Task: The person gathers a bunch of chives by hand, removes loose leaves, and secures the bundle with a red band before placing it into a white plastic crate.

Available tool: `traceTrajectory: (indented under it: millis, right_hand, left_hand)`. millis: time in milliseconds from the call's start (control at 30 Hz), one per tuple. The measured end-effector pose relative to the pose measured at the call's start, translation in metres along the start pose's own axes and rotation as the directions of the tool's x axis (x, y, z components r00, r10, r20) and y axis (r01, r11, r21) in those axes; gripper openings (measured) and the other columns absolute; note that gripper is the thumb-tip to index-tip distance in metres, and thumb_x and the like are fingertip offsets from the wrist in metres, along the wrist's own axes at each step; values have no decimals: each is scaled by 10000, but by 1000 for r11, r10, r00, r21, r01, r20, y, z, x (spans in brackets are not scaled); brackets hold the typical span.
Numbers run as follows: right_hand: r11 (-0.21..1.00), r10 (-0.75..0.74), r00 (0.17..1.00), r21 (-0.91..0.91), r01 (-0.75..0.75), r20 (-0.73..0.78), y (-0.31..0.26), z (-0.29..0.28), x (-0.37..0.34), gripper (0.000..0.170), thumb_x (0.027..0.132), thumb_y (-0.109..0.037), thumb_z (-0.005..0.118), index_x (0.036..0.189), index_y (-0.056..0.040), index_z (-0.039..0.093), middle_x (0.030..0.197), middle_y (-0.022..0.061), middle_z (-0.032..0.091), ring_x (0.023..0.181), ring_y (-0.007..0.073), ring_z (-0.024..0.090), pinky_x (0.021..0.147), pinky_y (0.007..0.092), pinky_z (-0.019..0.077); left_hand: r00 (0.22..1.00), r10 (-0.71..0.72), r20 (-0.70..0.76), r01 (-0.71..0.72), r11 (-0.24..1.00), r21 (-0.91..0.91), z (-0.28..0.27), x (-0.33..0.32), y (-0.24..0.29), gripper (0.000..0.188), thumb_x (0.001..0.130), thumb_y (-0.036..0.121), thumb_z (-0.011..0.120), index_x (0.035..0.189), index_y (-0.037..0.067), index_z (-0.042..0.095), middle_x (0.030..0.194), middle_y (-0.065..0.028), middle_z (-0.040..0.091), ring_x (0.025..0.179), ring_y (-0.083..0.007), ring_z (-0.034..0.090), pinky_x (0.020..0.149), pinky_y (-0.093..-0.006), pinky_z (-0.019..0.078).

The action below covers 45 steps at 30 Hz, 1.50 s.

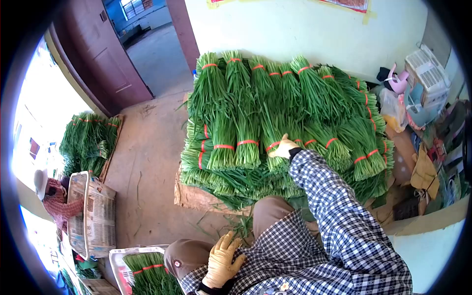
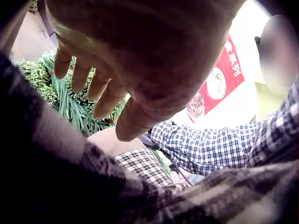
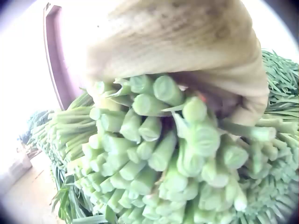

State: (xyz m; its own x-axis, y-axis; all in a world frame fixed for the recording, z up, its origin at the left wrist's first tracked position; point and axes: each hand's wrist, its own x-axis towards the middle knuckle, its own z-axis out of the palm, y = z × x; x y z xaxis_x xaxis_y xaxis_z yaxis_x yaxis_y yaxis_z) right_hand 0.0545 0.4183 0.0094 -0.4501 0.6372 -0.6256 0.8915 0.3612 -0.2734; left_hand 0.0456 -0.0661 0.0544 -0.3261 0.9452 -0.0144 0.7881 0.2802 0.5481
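My right hand [image 1: 285, 147], in a pale yellow glove, grips a bundle of leafy green stalks [image 1: 277, 164] near its red band, at the front of a large stack. In the right wrist view the gloved fingers curl over the top of the cut stalk ends [image 3: 154, 154], which face the camera. My left hand [image 1: 222, 261], gloved the same way, hovers by my left knee with relaxed, slightly spread fingers and holds nothing. The left wrist view shows its gloved palm [image 2: 135, 60] from below, fingers pointing down. Other red-banded bundles [image 1: 223, 152] lie side by side next to the gripped one.
At lower left stands a white crate [image 1: 117, 265] with banded greens in it. A person [image 1: 56, 201] works behind an upright crate [image 1: 101, 221]. More greens [image 1: 86, 140] lie at far left. An open door [image 1: 101, 54] is beyond. Bags and a basket [image 1: 427, 73] fill the right side.
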Motion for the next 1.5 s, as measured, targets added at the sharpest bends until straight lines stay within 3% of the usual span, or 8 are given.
traceTrajectory:
  millis: [167, 300, 500, 700, 900, 1133, 1433, 1500]
  right_hand:
    - [843, -223, 972, 487, 229, -71, 75, -4, -23, 1461, 656, -649, 926, 1603, 144, 146, 1654, 318, 313, 1555, 362, 322, 1262, 412, 300]
    - [718, -368, 930, 633, 290, -8, 83, -23, -171, 939, 910, -527, 773, 1582, 7, 393, 1546, 218, 532, 1455, 295, 468, 1223, 413, 359]
    - [754, -415, 907, 531, 387, -72, 79, 27, -307, 1292, 737, -513, 924, 1672, -66, 152, 1575, 243, 486, 1471, 359, 461, 1214, 463, 387]
    - [670, -705, 673, 101, 736, -223, 27, 79, -370, 1055, 877, -508, 817, 1652, -76, 246, 1520, 273, 530, 1393, 375, 550, 1169, 430, 441]
    - [488, -753, 503, 154, 859, -424, -42, 72, -393, 329, 975, -120, 742, 1299, -77, 711, 1071, 66, 758, 934, 138, 706, 861, 284, 569]
    - [269, -949, 146, -480, 835, -278, -100, 107, -383, 309, 843, -128, 799, 1133, -87, 703, 875, 107, 709, 763, 304, 691, 692, 410, 569]
    - [395, -905, 291, -354, 848, -310, -88, 129, -364, 156, 930, -199, 743, 1024, -81, 707, 889, 86, 725, 754, 275, 699, 700, 382, 565]
    - [583, -672, 736, 554, 594, -82, -86, 129, -365, 113, 991, -146, 714, 1009, -37, 690, 888, 55, 705, 729, 158, 662, 694, 311, 556]
  left_hand:
    - [998, -13, -61, 5, 992, -128, -6, 5, -11, 585, 813, 230, 821, 1332, 21, 649, 1452, -280, 569, 1315, -454, 562, 1098, -495, 485]
    - [993, -81, -85, 41, 919, -393, 1, 17, -18, 539, 878, 163, 786, 1371, 9, 633, 1496, -278, 542, 1383, -414, 532, 1136, -455, 455]
    - [982, 28, 189, 175, 262, -949, 0, 64, 16, 678, 1033, 388, 669, 1550, 10, 446, 1613, -169, 447, 1490, -279, 419, 1239, -409, 314]
    - [994, -109, 29, -39, -576, -817, 40, 66, 23, 864, 953, 640, 655, 1557, 57, 448, 1541, -160, 540, 1421, -305, 510, 1217, -509, 382]
    - [989, -74, -129, -149, -502, -852, 25, 25, -23, 902, 844, 627, 786, 1499, 63, 528, 1478, -148, 603, 1339, -307, 593, 1165, -504, 466]
    - [987, -46, -153, -151, -580, -800, 31, 14, -33, 811, 882, 566, 793, 1495, 101, 538, 1463, -120, 617, 1325, -285, 602, 1163, -499, 468]
    - [972, -163, -172, -233, -532, -814, 33, 19, -45, 657, 947, 462, 758, 1450, 83, 572, 1397, -92, 661, 1265, -274, 636, 1103, -464, 515]
    - [965, -188, -182, -256, -541, -801, 34, 21, -47, 653, 941, 434, 771, 1444, 68, 572, 1372, -90, 673, 1231, -260, 653, 1074, -447, 539]
